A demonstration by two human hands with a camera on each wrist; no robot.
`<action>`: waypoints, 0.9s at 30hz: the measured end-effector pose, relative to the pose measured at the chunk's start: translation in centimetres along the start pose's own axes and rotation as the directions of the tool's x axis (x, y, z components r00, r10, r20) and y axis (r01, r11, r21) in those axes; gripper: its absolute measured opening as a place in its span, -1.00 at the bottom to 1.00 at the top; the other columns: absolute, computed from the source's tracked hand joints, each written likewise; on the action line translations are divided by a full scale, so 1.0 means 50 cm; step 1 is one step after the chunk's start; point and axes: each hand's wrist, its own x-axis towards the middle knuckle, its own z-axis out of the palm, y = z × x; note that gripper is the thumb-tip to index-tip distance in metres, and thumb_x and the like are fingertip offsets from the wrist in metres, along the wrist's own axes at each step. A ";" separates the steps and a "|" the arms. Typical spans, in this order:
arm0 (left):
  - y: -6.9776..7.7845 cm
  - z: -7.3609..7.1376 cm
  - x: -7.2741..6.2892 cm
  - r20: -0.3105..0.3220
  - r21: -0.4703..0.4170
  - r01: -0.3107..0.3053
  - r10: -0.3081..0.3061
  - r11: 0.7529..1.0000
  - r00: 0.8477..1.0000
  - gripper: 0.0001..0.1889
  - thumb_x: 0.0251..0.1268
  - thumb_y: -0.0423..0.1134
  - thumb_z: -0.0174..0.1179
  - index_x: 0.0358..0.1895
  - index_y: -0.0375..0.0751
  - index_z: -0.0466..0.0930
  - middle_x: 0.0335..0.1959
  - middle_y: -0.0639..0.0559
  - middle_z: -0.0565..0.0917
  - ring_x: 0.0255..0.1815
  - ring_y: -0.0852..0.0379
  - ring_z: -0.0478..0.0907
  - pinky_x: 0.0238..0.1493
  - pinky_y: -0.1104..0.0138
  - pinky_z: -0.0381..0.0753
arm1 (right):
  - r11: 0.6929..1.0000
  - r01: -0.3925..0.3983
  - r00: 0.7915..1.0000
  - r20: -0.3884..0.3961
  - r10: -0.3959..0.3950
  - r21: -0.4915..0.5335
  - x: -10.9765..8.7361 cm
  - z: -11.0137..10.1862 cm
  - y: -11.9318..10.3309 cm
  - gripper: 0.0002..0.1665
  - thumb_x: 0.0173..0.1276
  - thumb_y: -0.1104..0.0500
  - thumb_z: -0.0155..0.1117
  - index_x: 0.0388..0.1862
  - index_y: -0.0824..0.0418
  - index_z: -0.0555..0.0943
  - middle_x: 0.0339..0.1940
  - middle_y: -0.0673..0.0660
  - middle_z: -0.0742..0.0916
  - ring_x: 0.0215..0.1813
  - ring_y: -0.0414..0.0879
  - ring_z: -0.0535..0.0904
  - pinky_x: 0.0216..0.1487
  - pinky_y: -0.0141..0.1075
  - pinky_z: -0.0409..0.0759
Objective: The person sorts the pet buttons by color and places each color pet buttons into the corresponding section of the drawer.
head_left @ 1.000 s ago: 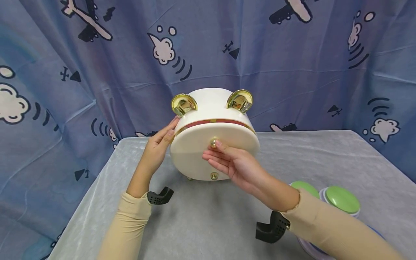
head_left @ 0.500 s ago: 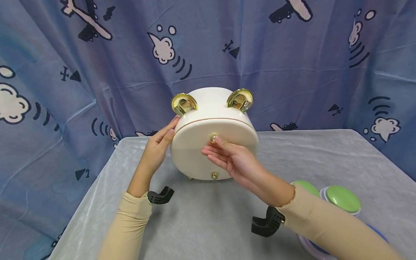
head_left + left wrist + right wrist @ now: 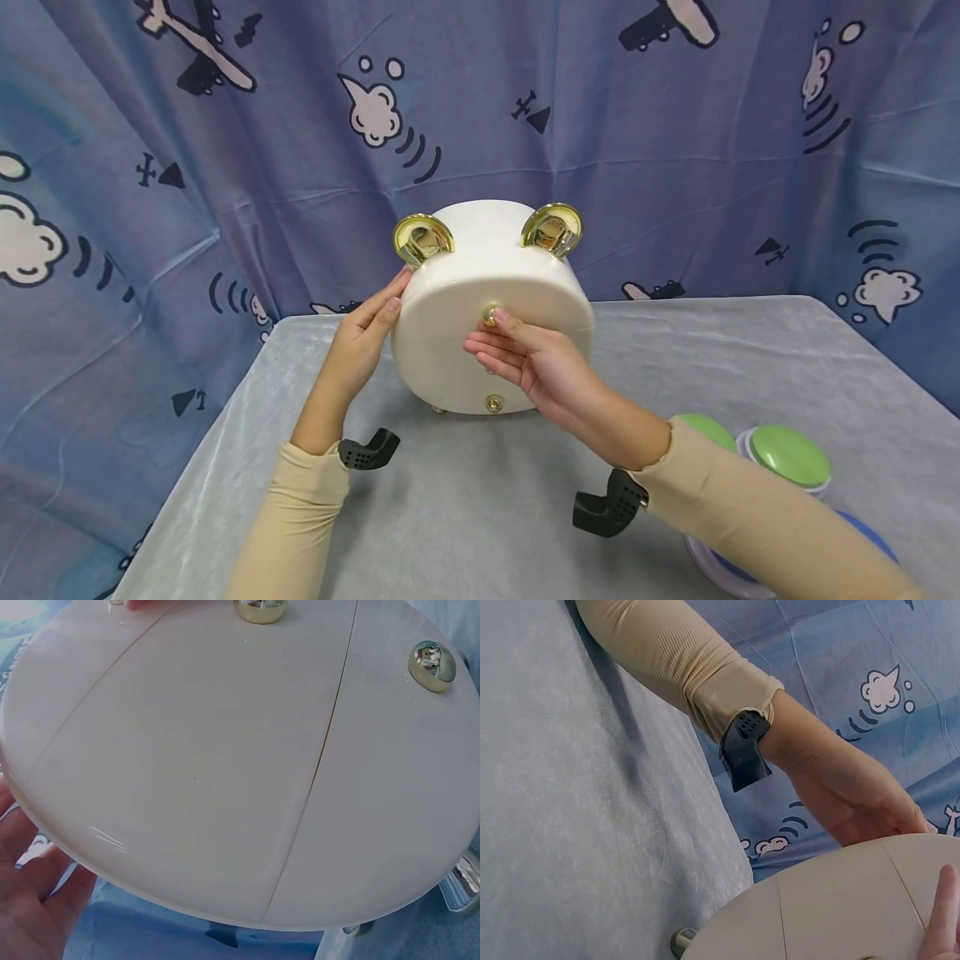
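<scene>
- As I judge it, the work on the white box is nearly through: its front sections look shut, with no gap along the upper edge in the head view and only thin seams in the left wrist view
- What seems left is small: neither hand has let go yet, and nothing else about the box looks unfinished
- Nearest, at the lower right of the frame, the right sleeve partly hides things on the grey table, among them one with a green lid
- Past it, right of centre, the right hand has its thumb at the upper gold knob, the other fingers fairly straight; whether it pinches the knob or the thumb only presses, I cannot tell
- Left of centre, the left hand rests against the box's side, fingers extended, thumb toward the front rim, pinching nothing that I can see
- The box stands upright mid-frame between the hands, the left touching its side, the right before its face; the lower knob shows below the right hand's fingers
- Farther back, two gold ears rise from its top, and the blue printed curtain fills the upper frame
</scene>
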 end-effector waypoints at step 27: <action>-0.001 -0.004 0.000 0.025 -0.035 0.022 -0.021 0.999 0.999 -0.53 0.60 -0.15 -0.03 0.48 -0.08 0.33 0.54 0.15 0.29 0.59 0.27 0.14 0.61 0.28 0.13 | 0.978 -0.178 0.983 -0.063 0.171 -0.111 -0.035 -0.069 0.059 -0.33 0.59 0.03 0.07 0.34 0.58 0.30 -0.18 0.12 0.79 -0.07 -0.15 0.76 0.10 -0.34 0.70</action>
